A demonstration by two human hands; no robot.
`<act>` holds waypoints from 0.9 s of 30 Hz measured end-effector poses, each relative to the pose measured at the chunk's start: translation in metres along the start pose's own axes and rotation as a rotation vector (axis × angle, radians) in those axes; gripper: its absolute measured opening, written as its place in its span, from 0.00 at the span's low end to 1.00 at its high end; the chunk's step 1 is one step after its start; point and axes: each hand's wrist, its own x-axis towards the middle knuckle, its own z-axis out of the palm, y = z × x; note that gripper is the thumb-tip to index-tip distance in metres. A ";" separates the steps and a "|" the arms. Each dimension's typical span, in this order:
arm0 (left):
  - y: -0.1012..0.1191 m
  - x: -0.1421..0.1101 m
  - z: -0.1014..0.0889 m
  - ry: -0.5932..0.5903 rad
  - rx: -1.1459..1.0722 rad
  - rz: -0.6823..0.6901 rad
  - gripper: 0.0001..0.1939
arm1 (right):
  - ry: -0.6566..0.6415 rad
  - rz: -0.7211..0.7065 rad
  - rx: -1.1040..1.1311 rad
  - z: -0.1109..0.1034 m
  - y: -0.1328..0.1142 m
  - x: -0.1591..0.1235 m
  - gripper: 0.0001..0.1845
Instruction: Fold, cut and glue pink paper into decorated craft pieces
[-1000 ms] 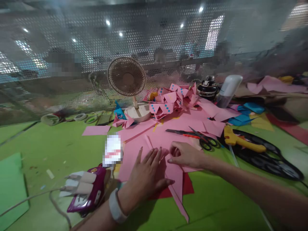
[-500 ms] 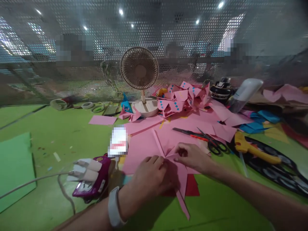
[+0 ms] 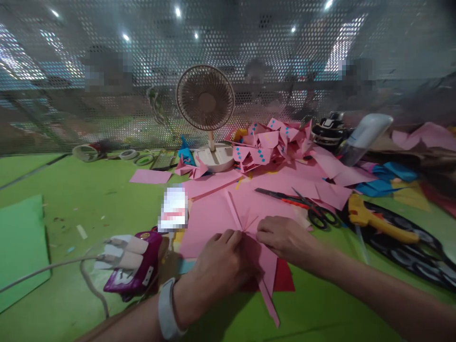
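A folded piece of pink paper [image 3: 268, 263], with narrow strips sticking out toward and away from me, lies over larger pink sheets [image 3: 206, 213]. My left hand [image 3: 226, 256], with a pale band at the wrist, is closed on its left side, fingers curled and fingertips partly hidden. From the right, my right hand [image 3: 281, 237] has its fingers pinched together at the fold near the paper's centre. A red sheet [image 3: 286, 277] shows beneath the pink paper. Scissors [image 3: 317, 213] with black handles lie beyond my right hand.
A small fan [image 3: 205, 102] stands at the back beside a heap of folded pink paper pieces [image 3: 267, 142]. At left is a purple power adapter [image 3: 133, 270] with plugs and cables; a lit phone [image 3: 174, 209] lies near it. A yellow-handled tool [image 3: 384, 225] rests at right.
My right hand has shifted slightly left and its fingers have closed down on the fold. The small raised flap there looks lower. My left hand stays nearly in place.
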 end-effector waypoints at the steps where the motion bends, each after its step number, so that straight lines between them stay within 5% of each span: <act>1: 0.000 0.000 0.001 0.002 0.004 0.012 0.20 | -0.007 -0.022 -0.025 -0.001 0.000 0.000 0.07; 9: -0.002 -0.001 0.016 0.078 0.003 0.001 0.24 | -0.005 -0.016 0.006 -0.001 -0.001 0.000 0.06; 17: -0.004 0.003 0.002 0.005 -0.003 0.014 0.24 | 0.067 0.419 0.516 0.002 0.002 0.007 0.06; 21: -0.005 0.003 0.001 0.008 -0.004 0.008 0.25 | 0.110 0.286 0.405 0.004 -0.002 0.005 0.07; 27: -0.005 0.002 0.004 0.045 -0.010 0.011 0.20 | -0.055 -0.063 -0.027 0.000 -0.009 0.000 0.06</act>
